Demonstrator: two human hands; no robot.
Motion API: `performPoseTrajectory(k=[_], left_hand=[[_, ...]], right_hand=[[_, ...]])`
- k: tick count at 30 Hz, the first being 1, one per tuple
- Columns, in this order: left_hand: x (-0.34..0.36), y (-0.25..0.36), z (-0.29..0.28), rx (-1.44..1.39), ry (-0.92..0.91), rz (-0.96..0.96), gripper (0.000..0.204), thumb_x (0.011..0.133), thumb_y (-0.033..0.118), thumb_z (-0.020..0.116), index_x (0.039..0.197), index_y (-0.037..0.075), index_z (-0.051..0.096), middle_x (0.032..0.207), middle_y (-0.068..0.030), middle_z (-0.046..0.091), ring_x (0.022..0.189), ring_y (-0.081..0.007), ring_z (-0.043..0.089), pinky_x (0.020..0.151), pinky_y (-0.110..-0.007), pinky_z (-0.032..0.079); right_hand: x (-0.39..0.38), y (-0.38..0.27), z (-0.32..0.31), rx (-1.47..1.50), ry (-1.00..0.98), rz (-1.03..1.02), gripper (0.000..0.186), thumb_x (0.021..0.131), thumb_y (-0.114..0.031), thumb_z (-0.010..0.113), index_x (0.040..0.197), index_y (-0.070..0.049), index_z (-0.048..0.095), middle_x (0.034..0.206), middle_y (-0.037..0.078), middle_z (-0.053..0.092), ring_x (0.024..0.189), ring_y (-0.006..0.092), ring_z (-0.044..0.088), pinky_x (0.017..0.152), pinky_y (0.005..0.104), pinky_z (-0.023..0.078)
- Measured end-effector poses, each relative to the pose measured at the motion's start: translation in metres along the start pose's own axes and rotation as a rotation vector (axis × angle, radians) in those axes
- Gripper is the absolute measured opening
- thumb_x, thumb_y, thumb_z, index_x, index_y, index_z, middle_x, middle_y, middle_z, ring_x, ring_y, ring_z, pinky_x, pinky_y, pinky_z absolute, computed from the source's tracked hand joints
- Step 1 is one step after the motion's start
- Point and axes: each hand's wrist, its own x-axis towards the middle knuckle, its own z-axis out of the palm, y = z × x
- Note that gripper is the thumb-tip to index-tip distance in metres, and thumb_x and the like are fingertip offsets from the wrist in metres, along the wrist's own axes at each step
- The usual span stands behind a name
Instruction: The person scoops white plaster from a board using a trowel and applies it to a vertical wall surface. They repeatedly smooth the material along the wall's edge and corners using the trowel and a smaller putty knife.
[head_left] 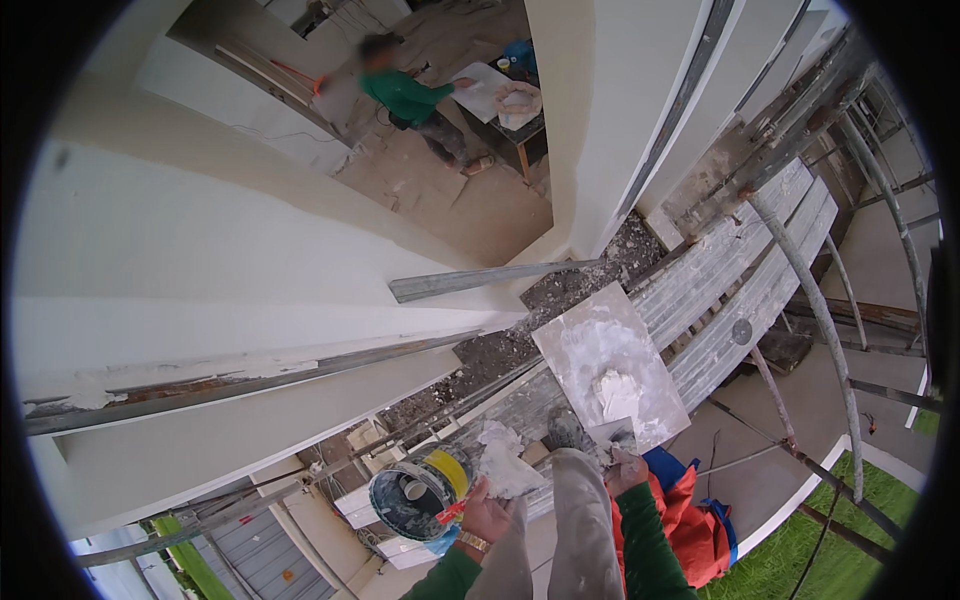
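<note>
My left hand grips a red-handled tool beside the bucket with a yellow band, at lower centre. My right hand is closed on a flat metal blade at the near edge of a square board. On that board lies a mound of white plaster. A crumpled white bag rests between the bucket and board, next to my legs and shoe.
Scaffold planks run up-right beside a white wall, with curved-looking poles on the right. Red-and-blue sheeting is below. Through an opening, another person in green stands at a cluttered table.
</note>
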Motion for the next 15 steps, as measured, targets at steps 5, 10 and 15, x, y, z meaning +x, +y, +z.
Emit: performPoseTrajectory(k=[5, 10, 15], left_hand=[[-0.007, -0.016, -0.020, -0.121, 0.057, -0.062, 0.039, 0.097, 0.030, 0.057, 0.133, 0.016, 0.051, 0.136, -0.0022, 0.055, 0.130, -0.0247, 0.048, 0.112, -0.047, 0.033], [-0.009, -0.032, -0.029, -0.109, 0.128, -0.064, 0.039, 0.097, 0.031, 0.056, 0.132, 0.015, 0.051, 0.134, -0.0030, 0.056, 0.129, -0.0242, 0.049, 0.111, -0.046, 0.034], [0.009, -0.040, -0.025, -0.093, 0.084, -0.032, 0.040, 0.097, 0.030, 0.056, 0.132, 0.013, 0.051, 0.132, -0.0051, 0.058, 0.126, -0.0247, 0.051, 0.109, -0.046, 0.038]], right_hand=[[-0.004, 0.013, 0.002, -0.035, -0.005, 0.096, 0.021, 0.089, -0.001, 0.055, 0.109, -0.006, 0.059, 0.094, 0.010, 0.069, 0.081, 0.0260, 0.069, 0.062, 0.0405, 0.055], [-0.027, 0.004, 0.035, 0.008, -0.037, 0.135, 0.021, 0.089, 0.000, 0.055, 0.108, -0.006, 0.061, 0.099, 0.010, 0.069, 0.081, 0.0264, 0.069, 0.064, 0.0407, 0.056], [-0.044, 0.049, 0.095, 0.252, -0.078, 0.069, 0.026, 0.088, 0.000, 0.056, 0.113, -0.003, 0.060, 0.101, 0.011, 0.069, 0.093, 0.0256, 0.067, 0.080, 0.0423, 0.056]])
